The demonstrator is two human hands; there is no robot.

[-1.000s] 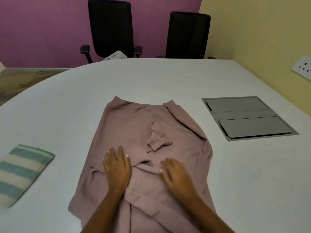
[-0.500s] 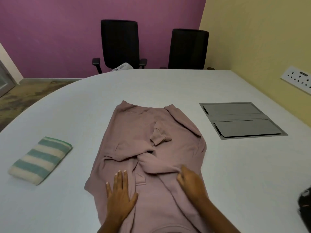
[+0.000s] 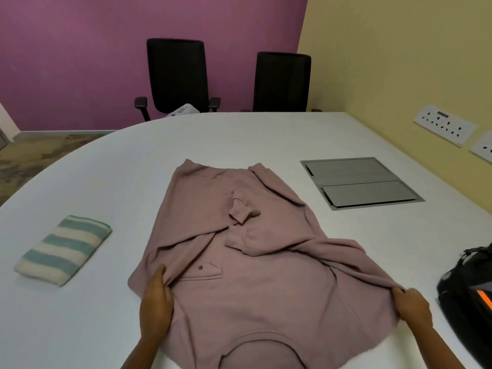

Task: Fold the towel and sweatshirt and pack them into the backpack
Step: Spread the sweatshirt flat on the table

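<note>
A dusty pink sweatshirt lies on the white table, sleeves folded in over its middle, collar nearest me. My left hand grips its near left edge. My right hand pinches its near right edge and holds it pulled out sideways. A folded towel with green and cream stripes lies apart at the left. A black backpack with an orange mark sits at the right edge, partly cut off by the frame.
A grey flap panel is set into the table at the right. Two black office chairs stand behind the far edge. Wall sockets sit on the yellow wall at right.
Both hands have left the sweatshirt's middle and moved out to its near side edges, gripping the cloth. The right side is pulled wider. The view has shifted and the backpack shows more.
</note>
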